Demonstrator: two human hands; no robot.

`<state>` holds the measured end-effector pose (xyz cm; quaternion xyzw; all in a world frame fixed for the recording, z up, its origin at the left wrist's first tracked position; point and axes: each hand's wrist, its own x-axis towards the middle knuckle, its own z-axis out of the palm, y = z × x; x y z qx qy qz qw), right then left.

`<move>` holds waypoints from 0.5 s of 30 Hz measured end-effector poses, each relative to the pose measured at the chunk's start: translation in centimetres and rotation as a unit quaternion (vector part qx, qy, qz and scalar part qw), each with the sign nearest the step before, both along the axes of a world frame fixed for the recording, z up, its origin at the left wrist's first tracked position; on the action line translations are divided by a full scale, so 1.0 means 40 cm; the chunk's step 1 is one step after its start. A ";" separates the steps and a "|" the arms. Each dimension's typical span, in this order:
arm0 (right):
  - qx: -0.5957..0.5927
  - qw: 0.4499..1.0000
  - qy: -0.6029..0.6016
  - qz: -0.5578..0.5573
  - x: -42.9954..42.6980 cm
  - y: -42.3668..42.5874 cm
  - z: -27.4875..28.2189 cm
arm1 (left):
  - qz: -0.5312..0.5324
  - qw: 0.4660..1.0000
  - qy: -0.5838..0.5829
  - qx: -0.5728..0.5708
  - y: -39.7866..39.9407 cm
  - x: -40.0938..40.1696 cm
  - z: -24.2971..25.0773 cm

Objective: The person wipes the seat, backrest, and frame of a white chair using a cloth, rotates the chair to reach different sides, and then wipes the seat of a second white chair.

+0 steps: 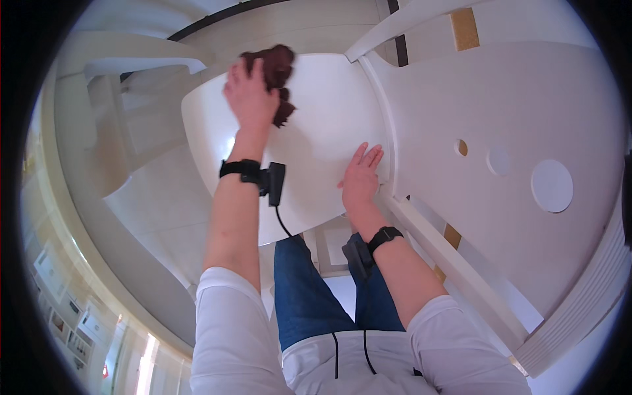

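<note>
A dark brown cloth (279, 66) lies bunched under and beside my left hand (252, 94), over the far edge of a white chair seat (316, 143). The fingers of that hand are bent onto the cloth, and part of it hangs out past the thumb. My right hand (362, 175) rests on the seat near the chair's backrest, fingers spread, holding nothing. Each wrist wears a black strap with a small black device.
The white backrest (493, 113) with round holes stands at the right, joined to the seat by white rails (454, 271). Another white chair's frame (138, 49) is at the upper left. A glossy table edge (98, 276) curves along the left.
</note>
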<state>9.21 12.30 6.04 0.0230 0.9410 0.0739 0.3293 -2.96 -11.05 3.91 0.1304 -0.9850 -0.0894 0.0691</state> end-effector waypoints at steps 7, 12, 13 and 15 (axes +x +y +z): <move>0.051 0.996 0.059 0.043 0.014 -0.012 -0.020 | 0.101 0.994 0.011 0.041 -0.093 0.206 0.010; 0.057 0.995 0.070 0.045 0.013 0.002 -0.040 | 0.097 0.986 -0.019 0.134 0.091 0.426 0.044; 0.052 0.995 0.070 0.045 0.013 0.000 -0.038 | 0.096 0.981 -0.048 0.161 0.125 0.447 0.063; 0.050 0.995 0.079 0.045 0.011 0.003 -0.037 | 0.109 0.973 -0.055 0.196 0.170 0.439 0.078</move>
